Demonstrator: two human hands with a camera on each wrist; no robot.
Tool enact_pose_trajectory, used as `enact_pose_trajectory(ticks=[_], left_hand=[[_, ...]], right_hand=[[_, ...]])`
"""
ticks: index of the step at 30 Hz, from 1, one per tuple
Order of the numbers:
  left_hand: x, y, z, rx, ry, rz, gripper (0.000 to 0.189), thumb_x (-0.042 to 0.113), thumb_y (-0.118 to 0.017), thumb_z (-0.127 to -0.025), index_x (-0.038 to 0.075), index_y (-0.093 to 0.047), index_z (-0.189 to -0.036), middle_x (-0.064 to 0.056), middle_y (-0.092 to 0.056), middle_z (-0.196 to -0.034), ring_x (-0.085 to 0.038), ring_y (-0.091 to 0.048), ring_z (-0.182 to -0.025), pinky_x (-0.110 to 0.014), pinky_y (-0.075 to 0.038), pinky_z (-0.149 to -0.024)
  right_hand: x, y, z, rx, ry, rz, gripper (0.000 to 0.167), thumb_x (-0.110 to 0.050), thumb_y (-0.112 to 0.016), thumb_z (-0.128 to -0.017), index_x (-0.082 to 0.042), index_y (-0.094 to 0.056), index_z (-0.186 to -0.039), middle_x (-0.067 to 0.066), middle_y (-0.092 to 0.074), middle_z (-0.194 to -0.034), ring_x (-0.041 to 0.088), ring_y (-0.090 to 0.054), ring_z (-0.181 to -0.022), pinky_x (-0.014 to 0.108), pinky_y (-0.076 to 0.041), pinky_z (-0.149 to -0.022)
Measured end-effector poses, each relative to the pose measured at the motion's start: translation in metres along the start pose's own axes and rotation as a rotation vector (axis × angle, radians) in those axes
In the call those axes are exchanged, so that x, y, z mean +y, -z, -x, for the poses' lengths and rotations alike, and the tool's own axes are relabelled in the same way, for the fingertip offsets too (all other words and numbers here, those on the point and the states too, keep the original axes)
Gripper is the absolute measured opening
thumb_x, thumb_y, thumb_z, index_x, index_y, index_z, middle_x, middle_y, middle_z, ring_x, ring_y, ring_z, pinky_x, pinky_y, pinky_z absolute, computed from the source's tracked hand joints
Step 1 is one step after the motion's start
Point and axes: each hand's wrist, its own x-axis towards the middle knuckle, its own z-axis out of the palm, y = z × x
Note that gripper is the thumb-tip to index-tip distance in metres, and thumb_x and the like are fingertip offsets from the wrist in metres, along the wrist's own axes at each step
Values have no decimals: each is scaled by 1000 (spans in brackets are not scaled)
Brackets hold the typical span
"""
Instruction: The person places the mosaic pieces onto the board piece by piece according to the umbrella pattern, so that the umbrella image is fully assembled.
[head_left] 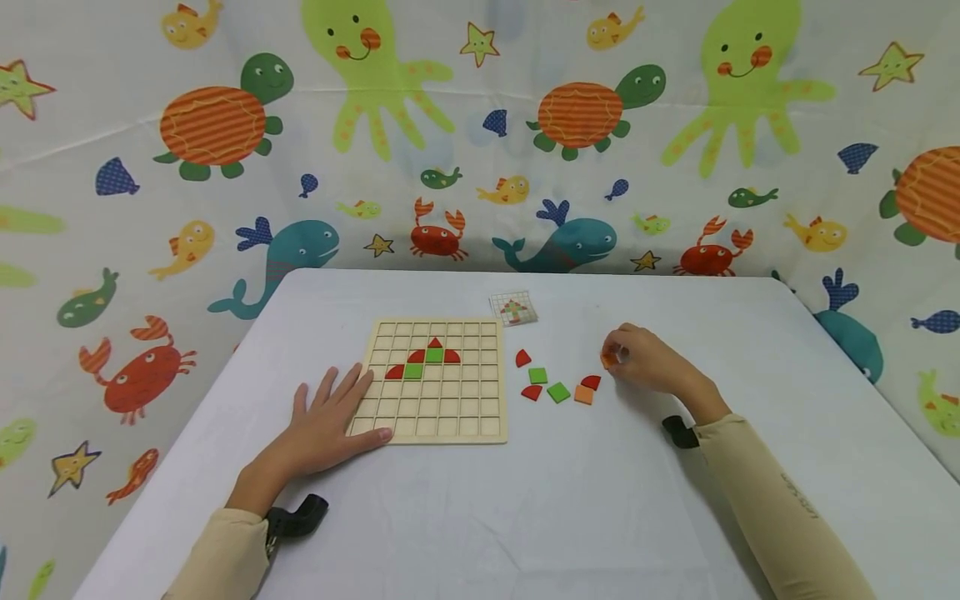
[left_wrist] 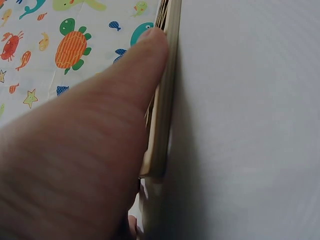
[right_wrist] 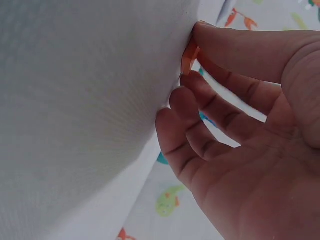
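A square wooden grid board (head_left: 450,408) lies on the table, with several red and green tiles set in its upper cells; one is a green square (head_left: 413,372). My left hand (head_left: 322,433) rests on the board's left side, fingers spread and thumb along its near edge. In the left wrist view the thumb (left_wrist: 145,60) lies against the board's rim (left_wrist: 159,135). Right of the loose tiles, my right hand (head_left: 645,358) pinches an orange tile (right_wrist: 189,56) between thumb and fingers, at the tabletop. The tile's full outline is hidden by the fingers.
Between board and right hand lie loose tiles: green squares (head_left: 558,392), red quarter-rounds (head_left: 532,392) and an orange square (head_left: 583,395). A small pattern card (head_left: 514,308) sits behind the board's far right corner. A sea-animal cloth (head_left: 465,67) hangs behind the white table (head_left: 480,517).
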Motion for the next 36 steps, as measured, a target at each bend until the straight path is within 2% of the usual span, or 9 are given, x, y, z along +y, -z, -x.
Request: enact_pose_trajectory(ticks=[7,16,21,24,28,36], left_hand=[[0,0,-2,0,-5,-1,109,73,-66,-92,3,-30,-168,-25,-18,-175,-54,-2,-159,-79,8,-116],[0,1,1,-3,8,6,109,72,-66,-92,3,-30,-168,-25,-18,-175,-54,-1,-159,-78,9,-116],[0,1,0,-5,11,10,110,73,-66,-92,3,-29,-168,-25,-17,-175,-54,0,-159,-78,10,-117],[-3,2,0,2,14,6,110,73,-66,-92,4,-29,-169,-24,-17,-176,-53,0,-159,-77,10,-117],[-4,2,-1,13,4,17,109,73,-65,-91,4,-30,-168,-24,-18,-175,-53,-1,-159,-78,9,-116],[-3,3,-1,5,7,19,109,74,-65,-91,5,-31,-168,-23,-19,-175,-52,-2,-160,-78,8,-117]], right_hand=[[-1,4,-1,-64,-123,-43,21,-2,-77,-96,3,-61,-109,11,-60,-95,28,-57,-91,41,-54,-82],[-4,6,0,-3,-60,-100,13,1,-75,-97,-1,-62,-102,7,-63,-90,25,-56,-87,39,-51,-77],[-9,11,0,7,-56,-151,9,1,-70,-100,0,-63,-106,8,-66,-95,25,-60,-88,39,-55,-79],[-21,12,-10,15,-41,-191,9,0,-68,-101,-1,-64,-108,9,-67,-98,25,-65,-88,38,-58,-82],[-49,9,-27,13,4,-237,8,-2,-68,-102,-1,-64,-109,10,-68,-102,25,-67,-89,39,-60,-84],[-105,-5,-64,-43,157,-274,7,-2,-69,-103,-3,-64,-106,7,-67,-94,23,-65,-83,35,-57,-79]])
